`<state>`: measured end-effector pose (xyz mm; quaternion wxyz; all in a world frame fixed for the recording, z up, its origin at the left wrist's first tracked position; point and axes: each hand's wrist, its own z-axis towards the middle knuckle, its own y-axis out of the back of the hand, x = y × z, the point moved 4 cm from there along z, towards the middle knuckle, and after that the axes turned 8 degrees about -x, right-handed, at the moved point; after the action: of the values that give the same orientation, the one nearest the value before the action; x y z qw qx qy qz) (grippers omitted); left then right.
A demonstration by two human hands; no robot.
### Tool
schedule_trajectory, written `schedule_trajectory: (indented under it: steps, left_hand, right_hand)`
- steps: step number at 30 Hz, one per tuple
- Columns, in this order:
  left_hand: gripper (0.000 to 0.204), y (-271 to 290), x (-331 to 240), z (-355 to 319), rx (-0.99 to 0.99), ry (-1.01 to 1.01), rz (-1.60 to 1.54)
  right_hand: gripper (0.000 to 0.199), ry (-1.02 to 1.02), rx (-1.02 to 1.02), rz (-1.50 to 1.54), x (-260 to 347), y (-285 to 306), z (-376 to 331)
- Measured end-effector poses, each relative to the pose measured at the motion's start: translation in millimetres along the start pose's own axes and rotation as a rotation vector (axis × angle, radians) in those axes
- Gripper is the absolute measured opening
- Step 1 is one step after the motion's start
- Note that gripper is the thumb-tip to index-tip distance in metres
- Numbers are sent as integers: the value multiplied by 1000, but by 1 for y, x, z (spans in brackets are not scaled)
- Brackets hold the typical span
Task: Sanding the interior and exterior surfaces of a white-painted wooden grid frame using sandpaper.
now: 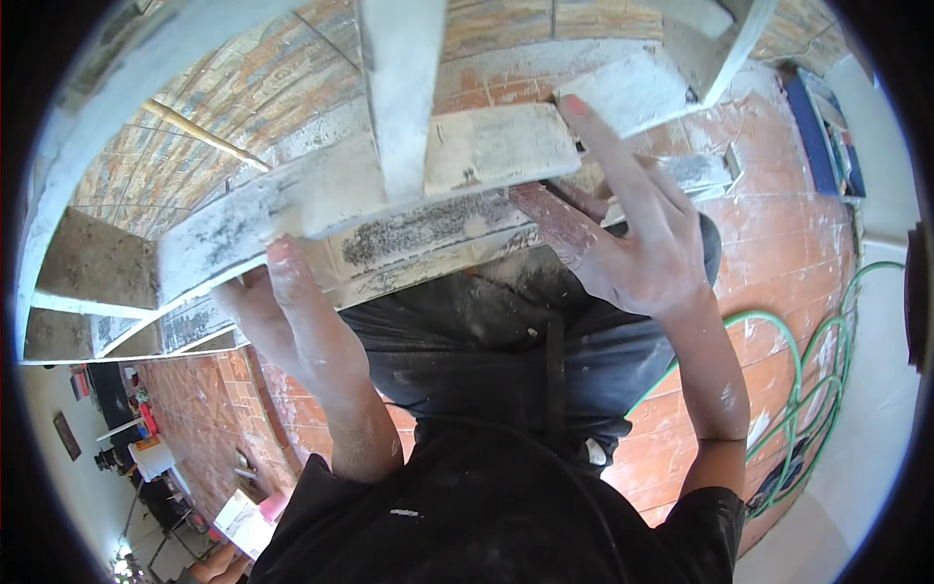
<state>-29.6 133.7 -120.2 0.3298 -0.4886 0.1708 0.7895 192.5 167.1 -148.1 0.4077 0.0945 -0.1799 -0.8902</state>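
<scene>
A view from the person's head looks down at two bare, dusty hands working on a whitewashed wooden frame against a brick wall. At about nine o'clock, the left hand [282,311] presses its fingers and thumb against the lower edge of a long white plank [370,185], fingers curled on the plank rather than closed around it. The plank runs across the centre, at the fingertips of both hands. It looks rigid, fairly heavy, rough and chalky; the edges seem the best hold. At two o'clock, the right hand [637,243] is spread open, its forefinger touching the plank's upper right end. A green hose [808,360] lies on the red tiled floor [778,253] at four o'clock.
</scene>
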Motion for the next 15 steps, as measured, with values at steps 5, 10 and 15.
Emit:
schedule_trajectory:
  steps: [5,10,15]
  left_hand:
    - [22,16,-5,-6,-155,-587,154]
    - [25,-25,-54,-37,723,-697,79]
    - [31,-92,-75,-36,797,-825,232]
  right_hand:
    - [16,-30,141,-43,-10,-13,-8]
    - [18,-56,307,-155,-7,-15,-18]
    - [25,-64,280,-277,-5,-7,-14]
